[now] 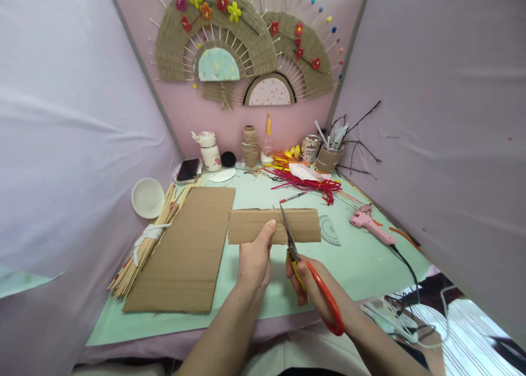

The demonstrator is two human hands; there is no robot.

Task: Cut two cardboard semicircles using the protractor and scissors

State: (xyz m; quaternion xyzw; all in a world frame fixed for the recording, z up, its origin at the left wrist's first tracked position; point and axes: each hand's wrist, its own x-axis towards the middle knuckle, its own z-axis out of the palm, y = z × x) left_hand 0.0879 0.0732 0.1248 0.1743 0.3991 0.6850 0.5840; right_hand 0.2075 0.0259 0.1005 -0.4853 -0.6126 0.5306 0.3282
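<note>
My left hand (255, 258) grips a rectangular strip of cardboard (250, 226) from below, its thumb flat on the front face. In my right hand (312, 285) is a pair of scissors (329, 302) with a red and a yellow handle. The parted blades point up and away from me, crossing the strip right of my left thumb. One blade lies over the front of the cardboard; the other is mostly hidden behind it. The strip is held up above the pale green table.
A large cardboard sheet (184, 250) lies at left, beside a tied bundle of sticks (143, 247). Toward the right rest a protractor (329, 231) and a pink glue gun (372, 222) with its cord. Red pipe cleaners (316, 184), a pen (292, 197) and a bottle (210, 151) are farther back.
</note>
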